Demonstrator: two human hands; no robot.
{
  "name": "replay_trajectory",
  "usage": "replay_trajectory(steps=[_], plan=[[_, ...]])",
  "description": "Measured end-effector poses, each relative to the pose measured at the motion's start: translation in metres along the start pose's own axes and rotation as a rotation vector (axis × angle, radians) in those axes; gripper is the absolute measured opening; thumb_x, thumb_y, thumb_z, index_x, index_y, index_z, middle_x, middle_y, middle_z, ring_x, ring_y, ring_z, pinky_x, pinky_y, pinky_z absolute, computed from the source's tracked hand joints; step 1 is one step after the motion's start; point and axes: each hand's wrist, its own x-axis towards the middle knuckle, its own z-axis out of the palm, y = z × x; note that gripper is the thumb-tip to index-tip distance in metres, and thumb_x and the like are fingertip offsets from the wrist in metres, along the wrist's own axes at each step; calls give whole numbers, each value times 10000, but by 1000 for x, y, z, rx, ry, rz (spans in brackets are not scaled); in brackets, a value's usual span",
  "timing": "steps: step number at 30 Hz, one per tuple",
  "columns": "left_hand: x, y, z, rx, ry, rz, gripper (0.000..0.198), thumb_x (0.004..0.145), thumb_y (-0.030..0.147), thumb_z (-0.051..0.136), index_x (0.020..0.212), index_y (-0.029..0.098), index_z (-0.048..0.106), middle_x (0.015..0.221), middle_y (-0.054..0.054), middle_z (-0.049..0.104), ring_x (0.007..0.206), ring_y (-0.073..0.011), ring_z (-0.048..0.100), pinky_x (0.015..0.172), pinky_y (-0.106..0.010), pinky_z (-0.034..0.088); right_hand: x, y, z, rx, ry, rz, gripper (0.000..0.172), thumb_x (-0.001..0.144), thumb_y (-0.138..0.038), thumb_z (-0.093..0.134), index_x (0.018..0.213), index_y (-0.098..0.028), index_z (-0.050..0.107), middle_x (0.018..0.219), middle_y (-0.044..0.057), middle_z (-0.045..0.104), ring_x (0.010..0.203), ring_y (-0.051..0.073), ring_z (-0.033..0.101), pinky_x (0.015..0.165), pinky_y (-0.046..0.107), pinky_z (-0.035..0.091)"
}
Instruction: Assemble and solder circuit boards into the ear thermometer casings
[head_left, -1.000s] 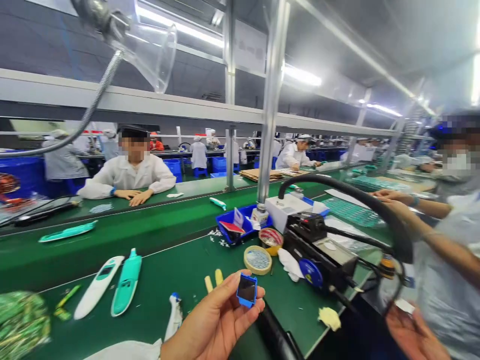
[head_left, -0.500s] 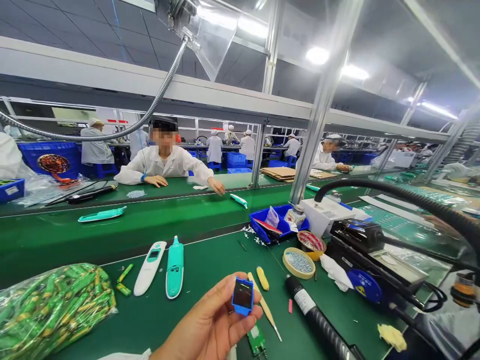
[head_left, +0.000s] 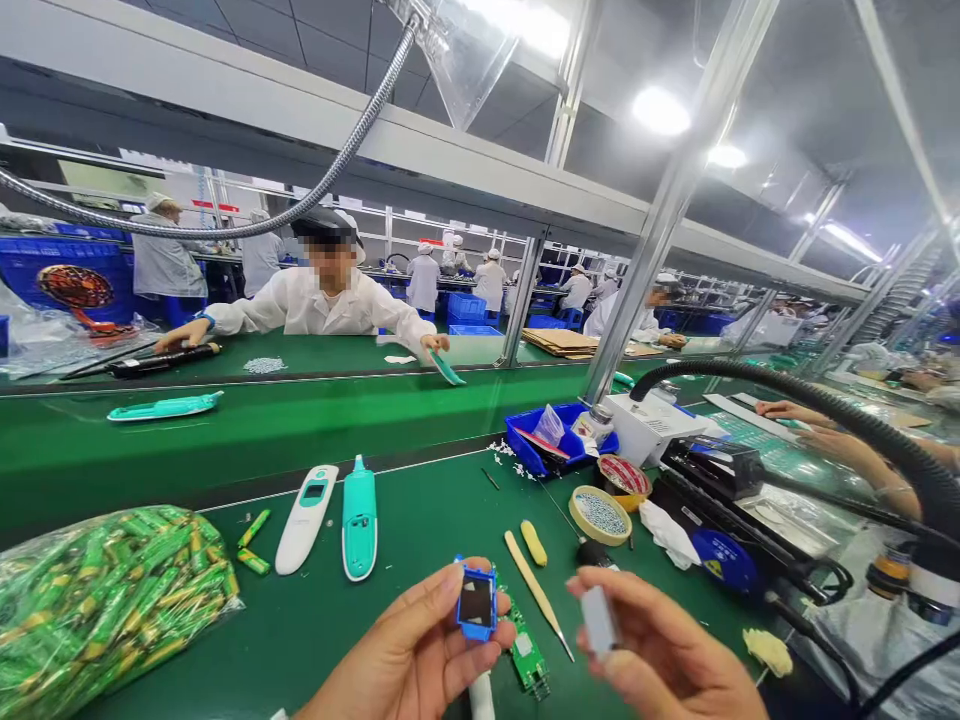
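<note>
Two small parts are held up by two hands over a green table (head_left: 420,510), seen from above. The left hand (head_left: 401,640) is closed lightly around a blue plastic frame (head_left: 476,600), pinched at its edges between thumb and fingers, with a dark panel facing upward. The frame looks light and stiff but thin-walled, so it would be best taken by its outer edges, with the panel left untouched. The right hand (head_left: 652,645) grasps a pale grey rectangular piece (head_left: 600,620) between thumb and fingers, just right of the frame. This piece appears light and smooth, so it may slip, and a hold along its long sides would seem safest.

Directly below the frame, a green circuit board (head_left: 527,650) is laid on the table. Just beyond the frame, a wooden stick (head_left: 534,585) and a yellow foam plug (head_left: 534,542) are lying. To the frame's left, a white thermometer (head_left: 306,520) and a teal thermometer (head_left: 360,520) are placed side by side, and further left lies a clear bag of green parts (head_left: 97,600).

Compared with half a second earlier, the right hand has come into view, where only the left hand was seen holding the frame.
</note>
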Motion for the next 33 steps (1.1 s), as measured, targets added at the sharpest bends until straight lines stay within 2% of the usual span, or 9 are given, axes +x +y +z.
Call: replay_trajectory(steps=[3,6,12,18,21,25,29,33], plan=[[0,0,-2,-2,-70,6,203,806,137,586,979,51,649,872,-146,680,827,-214,651,809,-313,504,12,-18,30,-291,-75,-368,266,807,-378,635,1053,-281,601,884,2,638,729,160,601,662,225,514],[1,-1,-3,-35,-105,-4,155,782,124,618,917,79,679,899,-131,683,817,-186,643,779,-278,505,19,-18,41,-486,-127,-555,267,874,-364,548,1105,-229,565,952,33,613,840,172,567,744,252,487],[0,-1,0,-59,-139,-17,202,702,121,707,900,89,692,874,-103,689,787,-156,637,768,-256,510,25,-9,47,-550,-221,-599,280,884,-336,532,1103,-164,567,937,66,571,815,193,524,756,334,463],[2,-1,-2,-77,-135,-34,194,709,106,698,901,83,693,858,-108,691,755,-144,634,695,-217,509,26,-9,47,-530,-258,-559,321,885,-384,518,1107,-159,574,925,78,562,811,193,523,731,329,473],[3,-2,-2,-65,-177,-23,153,731,124,682,880,95,700,823,-95,695,732,-140,635,668,-205,502,25,-10,47,-516,-265,-560,340,880,-401,520,1086,-139,589,901,88,563,792,188,524,669,291,487],[2,-3,-3,-60,-215,-18,144,771,122,637,902,101,693,862,-93,695,730,-146,637,644,-214,501,24,-10,48,-543,-260,-586,383,886,-419,499,1103,-113,579,900,99,566,796,185,529,661,270,496],[2,-2,-3,-69,-190,-27,145,799,122,601,916,99,684,877,-105,688,764,-159,636,669,-241,501,22,-7,50,-590,-203,-647,364,890,-390,506,1113,-107,562,897,98,583,757,178,546,651,281,501],[3,-1,-3,-63,-168,-15,163,761,150,655,915,104,684,886,-107,685,786,-153,630,698,-237,498,18,-1,52,-683,-70,-809,224,895,-271,511,1021,-118,615,971,116,612,813,200,556,668,305,501]])
